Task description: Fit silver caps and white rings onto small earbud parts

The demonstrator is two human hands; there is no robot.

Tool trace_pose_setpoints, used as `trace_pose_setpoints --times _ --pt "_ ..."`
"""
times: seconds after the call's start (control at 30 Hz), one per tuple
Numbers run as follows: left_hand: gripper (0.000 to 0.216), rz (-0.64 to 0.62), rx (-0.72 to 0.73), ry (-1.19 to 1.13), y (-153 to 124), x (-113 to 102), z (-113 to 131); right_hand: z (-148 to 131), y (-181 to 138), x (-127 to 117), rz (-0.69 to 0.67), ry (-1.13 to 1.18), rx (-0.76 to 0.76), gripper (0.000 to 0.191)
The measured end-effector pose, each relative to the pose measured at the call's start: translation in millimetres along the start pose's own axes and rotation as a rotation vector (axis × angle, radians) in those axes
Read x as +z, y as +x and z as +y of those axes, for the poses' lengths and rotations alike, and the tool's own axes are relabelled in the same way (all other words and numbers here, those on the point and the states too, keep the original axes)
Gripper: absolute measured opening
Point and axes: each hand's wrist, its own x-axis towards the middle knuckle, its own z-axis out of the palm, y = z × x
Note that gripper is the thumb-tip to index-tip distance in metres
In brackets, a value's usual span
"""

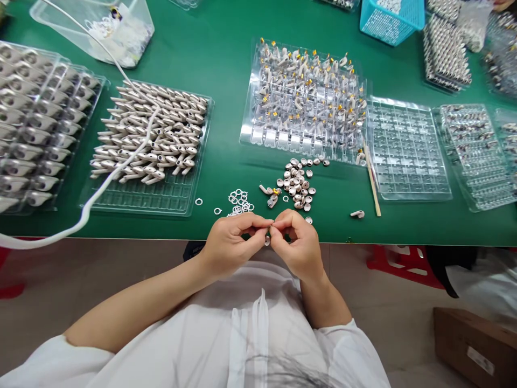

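My left hand (235,237) and my right hand (297,242) meet at the table's front edge, thumbs and forefingers pinched together. Between the fingertips shows a small silvery earbud part (267,240); most of it is hidden. Just beyond the hands lies a pile of small beige earbud caps (297,180). Several white rings (239,202) are scattered past my left hand. Between rings and caps rest a few earbud pieces (274,198) with a yellow tab. A single earbud piece (357,214) lies off to the right.
A white cable (117,171) hangs across a tray of earbud stems (153,124) on the left. Ahead stands a clear tray (258,133) of parts with yellow tabs. A wooden stick (372,183) lies beside another clear tray (410,151). A blue basket (390,27) is at the back.
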Motion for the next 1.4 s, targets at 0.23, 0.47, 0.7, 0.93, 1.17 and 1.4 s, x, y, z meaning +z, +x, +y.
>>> trace_pose_setpoints --times 0.23,0.47,0.7,0.93,1.17,1.4 --pt "0.016 0.035 -0.033 -0.048 3 -2 3 -3 2 4 0.04 -0.124 -0.096 0.01" --pt "0.011 -0.11 -0.232 -0.403 14 -9 6 -1 6 -15 -0.045 -0.032 -0.101 0.003" --pt "0.005 -0.081 -0.297 -0.593 19 -10 -1 0 -6 -19 0.031 -0.068 -0.222 0.009" --pt "0.013 -0.025 -0.268 -0.542 17 -2 2 1 -14 6 0.175 -0.306 -0.339 0.02" --pt "0.016 -0.029 -0.251 -0.434 18 -4 8 2 -13 -3 0.143 -0.224 -0.317 0.02" --pt "0.014 -0.126 -0.251 -0.374 18 -6 8 4 -12 -11 0.085 -0.031 -0.15 0.017"
